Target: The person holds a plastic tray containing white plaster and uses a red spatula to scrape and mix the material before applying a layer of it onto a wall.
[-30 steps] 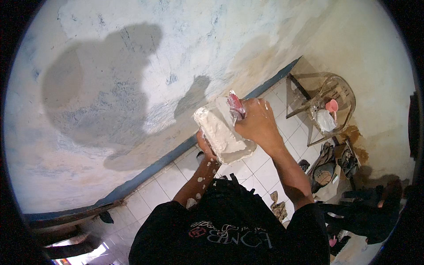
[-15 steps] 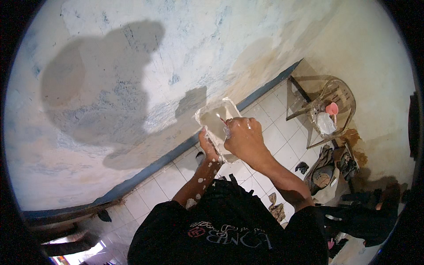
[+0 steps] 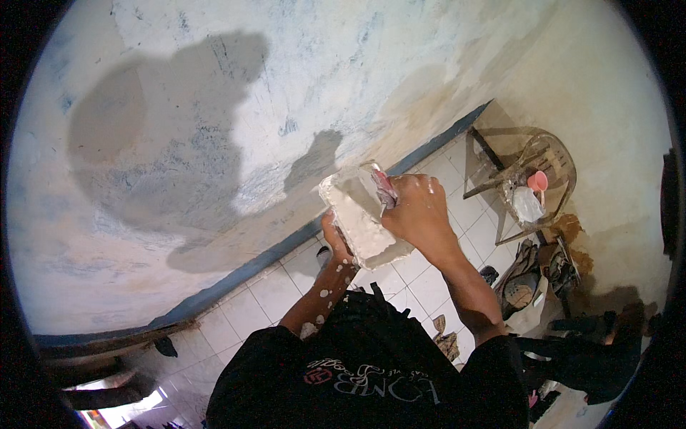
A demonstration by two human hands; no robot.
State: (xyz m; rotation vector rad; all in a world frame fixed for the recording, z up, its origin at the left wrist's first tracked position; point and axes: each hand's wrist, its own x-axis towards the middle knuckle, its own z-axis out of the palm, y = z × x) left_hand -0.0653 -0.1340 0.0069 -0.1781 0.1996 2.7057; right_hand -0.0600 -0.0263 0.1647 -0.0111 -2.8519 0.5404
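Observation:
My left hand (image 3: 339,240) grips the near-left side of a white rectangular tub (image 3: 395,255), its thumb side at the rim and the other fingers hidden beneath. Thick white paste (image 3: 359,223) lies inside, and its walls and rim are smeared. My right hand (image 3: 420,207) is closed round a small red-handled tool (image 3: 386,189) coated in white, held at the tub's far right rim. The tool's working end is too small and covered to tell its kind. White spatter dots my left forearm and right knuckles.
A patchy white-and-blue wall (image 3: 286,93) rises ahead, with a blue strip (image 3: 250,264) along its foot. Right of me, a dirty plastic chair (image 3: 564,154) holds a pink dipper (image 3: 538,180) and a plastic bag (image 3: 527,205). Cloths and clutter (image 3: 525,282) lie below it on white floor tiles.
My right hand has moved slightly right and up, taking the red-handled tool from over the tub's inside to its far right rim. The tub has tilted, showing more of the white paste.

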